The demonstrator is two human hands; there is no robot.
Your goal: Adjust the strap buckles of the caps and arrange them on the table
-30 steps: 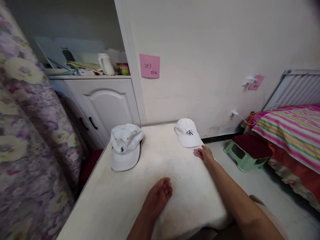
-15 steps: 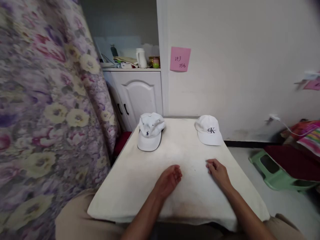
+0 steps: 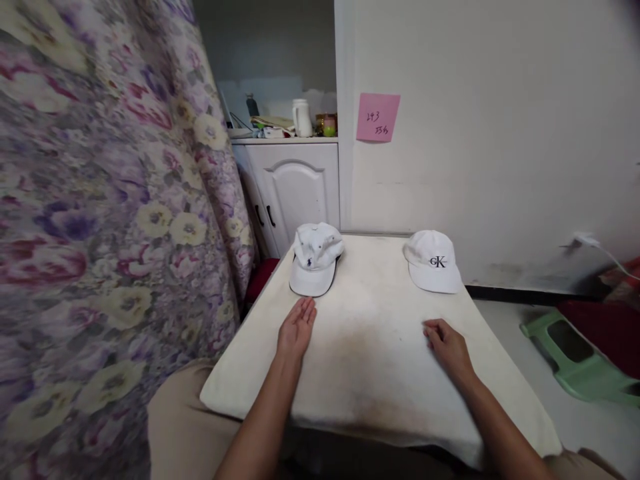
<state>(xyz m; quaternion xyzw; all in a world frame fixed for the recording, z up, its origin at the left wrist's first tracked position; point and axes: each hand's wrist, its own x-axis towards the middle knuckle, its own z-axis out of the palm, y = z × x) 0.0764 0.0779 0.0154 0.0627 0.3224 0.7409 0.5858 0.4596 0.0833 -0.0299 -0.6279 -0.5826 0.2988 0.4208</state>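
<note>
Two white caps lie at the far end of a white table (image 3: 370, 373). The left cap (image 3: 315, 260) carries a small dark horse logo, the right cap (image 3: 433, 261) a black CK mark. My left hand (image 3: 296, 328) is stretched out flat with fingers together, its tips just short of the left cap's brim, holding nothing. My right hand (image 3: 447, 343) rests on the table with fingers loosely curled, well short of the right cap and holding nothing.
A flowered purple curtain (image 3: 100, 220) fills the left side. A white cabinet (image 3: 295, 190) with a jug and clutter on top stands behind the table. A pink note (image 3: 378, 117) is stuck on the wall. A green stool (image 3: 575, 360) stands on the floor at right.
My left hand has opened and moved forward and left toward the left cap's brim. My right hand stayed about where it was on the table. The view has turned left.
</note>
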